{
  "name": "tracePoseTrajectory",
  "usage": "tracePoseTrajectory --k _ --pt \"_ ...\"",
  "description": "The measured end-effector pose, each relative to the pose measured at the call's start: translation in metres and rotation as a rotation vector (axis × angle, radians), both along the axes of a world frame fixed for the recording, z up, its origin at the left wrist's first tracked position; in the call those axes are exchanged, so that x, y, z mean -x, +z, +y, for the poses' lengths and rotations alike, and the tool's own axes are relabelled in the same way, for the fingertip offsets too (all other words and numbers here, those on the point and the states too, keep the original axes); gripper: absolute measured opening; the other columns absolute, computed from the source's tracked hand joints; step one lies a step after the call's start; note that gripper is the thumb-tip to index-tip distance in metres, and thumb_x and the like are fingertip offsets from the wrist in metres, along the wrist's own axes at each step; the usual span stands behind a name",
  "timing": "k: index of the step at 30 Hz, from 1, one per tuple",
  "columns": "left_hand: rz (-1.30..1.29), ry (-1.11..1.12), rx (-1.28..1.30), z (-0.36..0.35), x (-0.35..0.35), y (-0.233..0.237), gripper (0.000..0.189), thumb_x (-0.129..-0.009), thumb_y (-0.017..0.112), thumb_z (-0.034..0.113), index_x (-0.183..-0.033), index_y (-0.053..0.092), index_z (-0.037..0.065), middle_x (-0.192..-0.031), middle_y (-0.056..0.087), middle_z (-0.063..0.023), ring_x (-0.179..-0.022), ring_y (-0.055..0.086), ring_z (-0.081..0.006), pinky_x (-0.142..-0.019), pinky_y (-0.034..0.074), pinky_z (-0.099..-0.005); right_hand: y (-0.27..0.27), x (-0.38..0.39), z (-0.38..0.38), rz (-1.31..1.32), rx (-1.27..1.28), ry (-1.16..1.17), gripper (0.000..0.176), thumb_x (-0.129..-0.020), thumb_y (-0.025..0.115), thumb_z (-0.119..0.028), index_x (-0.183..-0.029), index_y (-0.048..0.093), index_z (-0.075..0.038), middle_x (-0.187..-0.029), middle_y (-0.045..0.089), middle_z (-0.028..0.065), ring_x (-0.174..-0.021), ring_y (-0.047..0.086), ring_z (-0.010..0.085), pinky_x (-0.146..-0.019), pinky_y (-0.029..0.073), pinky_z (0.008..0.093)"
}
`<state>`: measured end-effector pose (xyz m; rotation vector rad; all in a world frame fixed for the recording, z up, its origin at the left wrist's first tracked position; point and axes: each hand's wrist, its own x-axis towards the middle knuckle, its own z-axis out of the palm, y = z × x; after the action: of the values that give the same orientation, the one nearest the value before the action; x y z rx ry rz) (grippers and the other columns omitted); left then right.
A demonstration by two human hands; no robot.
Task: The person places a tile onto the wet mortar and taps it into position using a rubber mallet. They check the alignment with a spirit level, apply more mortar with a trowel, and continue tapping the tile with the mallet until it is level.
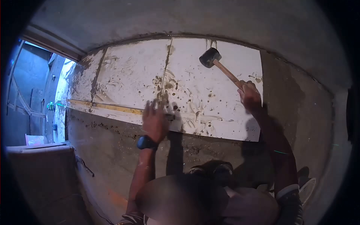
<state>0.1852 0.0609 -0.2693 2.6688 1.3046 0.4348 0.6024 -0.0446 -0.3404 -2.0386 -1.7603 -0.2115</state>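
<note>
My right hand (250, 96) is closed around the wooden handle of a rubber mallet (227, 70). Its black head is over the upper part of a white, mud-smeared floor tile (228, 88). My left hand (155, 122), with a dark watch on the wrist, lies over the right end of a long yellow spirit level (116, 108). Its fingers are stretched out and slightly blurred, pointing toward the joint between two tiles. The level runs leftward along the near part of the tiles. Wet cement spots and smears mark the tile surfaces around both hands.
Another white tile (129, 71) adjoins on the left, with more beyond it. A grey wall (187, 18) borders their far edge. Rough cement floor (112, 150) lies on the near side. A small device with green light (51, 106) is by the doorway at left.
</note>
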Motion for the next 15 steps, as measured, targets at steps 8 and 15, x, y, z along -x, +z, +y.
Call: tracePoseTrajectory --k 8,15 --pt "-0.133 -0.22 0.256 -0.029 -0.059 0.016 0.069 -0.082 0.08 0.03 -0.141 0.054 0.005 -0.143 0.053 -0.0263 -0.131 0.052 -0.0441 -0.11 0.044 -0.0502 0.033 0.07 -0.059 0.591 0.176 -0.245 0.023 -0.096 0.065 -0.022 -0.105 0.058 -0.002 -0.085 0.063 0.0206 -0.08 0.065 0.0407 -0.07 0.051 0.0462" --pt "0.441 -0.338 0.472 -0.035 -0.167 -0.005 0.121 -0.071 0.081 0.064 -0.164 0.018 0.019 -0.171 0.008 -0.0169 -0.156 0.006 -0.0434 -0.116 0.019 -0.075 0.054 0.121 -0.174 1.015 0.351 -0.362 0.03 -0.099 0.063 -0.028 -0.104 0.059 0.002 -0.079 0.061 0.0102 -0.07 0.061 0.0187 -0.063 0.049 0.0375"
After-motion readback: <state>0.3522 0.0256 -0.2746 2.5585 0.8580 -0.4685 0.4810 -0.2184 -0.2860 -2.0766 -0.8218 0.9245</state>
